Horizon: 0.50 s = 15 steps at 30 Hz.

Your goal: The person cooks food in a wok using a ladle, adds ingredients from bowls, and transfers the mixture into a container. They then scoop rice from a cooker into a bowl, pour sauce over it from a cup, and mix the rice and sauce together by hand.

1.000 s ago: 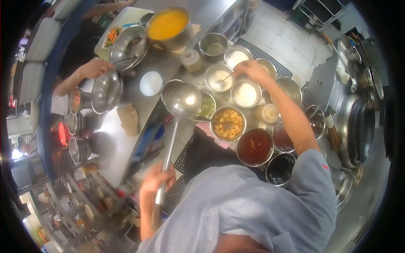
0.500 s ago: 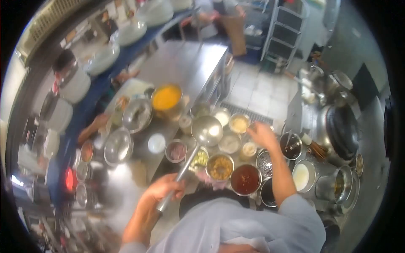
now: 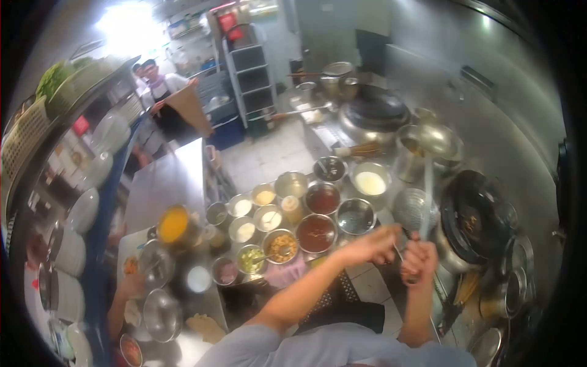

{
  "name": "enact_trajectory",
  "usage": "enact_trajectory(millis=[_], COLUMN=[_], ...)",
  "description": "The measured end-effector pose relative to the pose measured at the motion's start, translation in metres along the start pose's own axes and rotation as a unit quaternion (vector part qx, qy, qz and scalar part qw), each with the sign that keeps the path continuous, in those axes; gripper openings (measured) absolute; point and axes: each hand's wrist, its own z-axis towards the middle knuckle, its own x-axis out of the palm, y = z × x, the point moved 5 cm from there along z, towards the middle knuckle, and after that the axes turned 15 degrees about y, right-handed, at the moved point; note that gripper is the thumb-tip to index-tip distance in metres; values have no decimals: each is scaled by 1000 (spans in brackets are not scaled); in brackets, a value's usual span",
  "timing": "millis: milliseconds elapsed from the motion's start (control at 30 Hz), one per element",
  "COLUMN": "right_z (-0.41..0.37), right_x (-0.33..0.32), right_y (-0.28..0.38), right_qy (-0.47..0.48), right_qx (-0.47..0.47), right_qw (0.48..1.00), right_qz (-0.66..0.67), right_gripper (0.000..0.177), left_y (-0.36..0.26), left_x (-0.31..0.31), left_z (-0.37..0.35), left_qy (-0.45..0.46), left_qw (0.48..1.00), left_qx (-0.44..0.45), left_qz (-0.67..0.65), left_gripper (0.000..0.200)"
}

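My right hand (image 3: 419, 262) is closed round the handle of a long metal ladle (image 3: 428, 189). The ladle stands nearly upright in this view, its round bowl at the top, overlapping a metal pot (image 3: 408, 153). Just left of it, my left hand (image 3: 382, 244) has its fingers curled, somewhat blurred; I cannot tell what they hold. A perforated metal skimmer (image 3: 414, 208) lies beyond both hands, its handle passing close to my left fingers. To the right sits a dark wok (image 3: 471, 214) with some brown bits inside.
Left of my arms stand metal containers of red sauce (image 3: 317, 233), a brown chunky ingredient (image 3: 280, 246), chopped green vegetable (image 3: 251, 259) and white liquid (image 3: 370, 183). A second wok (image 3: 374, 107) is farther back. A co-worker (image 3: 168, 92) holds brown material by a ladder (image 3: 249, 76). Another person's hand (image 3: 131, 286) is at left.
My view has turned right toward the woks. The ladle has passed from my left hand to my right. My right hand has left the containers, and both hands are now close together.
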Motion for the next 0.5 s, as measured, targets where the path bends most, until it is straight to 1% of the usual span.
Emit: enact_trajectory(millis=[33, 67, 100, 133, 167, 200, 233, 267, 300, 367, 400, 433, 467, 500], right_z=[-31, -64, -102, -130, -159, -186, -211, -230, -243, -252, -263, -273, -271, -270], right_x=[2, -3, 0, 29, 39, 43, 52, 53, 53, 53, 35, 11, 1, -8], right_y=[38, 76, 109, 123, 141, 164, 177, 186, 195, 203, 216, 227, 241, 254], right_qy=[-48, -103, -173, -295, -370, -420, -513, -574, -618, -621, -597, -571, -553, -535], right_qx=[-54, -109, -175, -224, -253, -241, -195, -144, -82, -14, -6, 9, 18, 28], right_qw=[995, 972, 928, 830, 760, 691, 542, 465, 388, 379, 388, 399, 421, 442], right_qz=[-74, -180, -278, -418, -471, -537, -636, -659, -679, -685, -702, -718, -719, -719], right_gripper=[21, 24, 30, 33, 39, 41, 47, 52, 57, 63, 60, 57, 54, 53], left_y=[23, 55, 93, 141, 188, 213, 306, 332, 331, 308, 293, 277, 260, 241], left_x=[29, 49, 65, 69, 76, 85, 72, 73, 79, 98, 105, 106, 106, 104], left_z=[5, 2, -7, -16, -43, -70, -118, -150, -161, -150, -132, -103, -67, -25], left_qy=[70, 94, 139, 142, 114, 116, 124, 132, 138, 153, 161, 163, 158, 136], left_qw=[997, 992, 981, 954, 914, 844, 829, 820, 815, 814, 815, 817, 822, 834], left_qx=[-27, -71, -120, -115, -303, -415, -367, -395, -424, -442, -435, -416, -391, -353], left_qz=[27, 45, 62, 238, 245, 318, 404, 393, 370, 345, 348, 365, 383, 401], left_gripper=[62, 61, 59, 62, 63, 59, 51, 49, 46, 42, 39, 37, 35, 33])
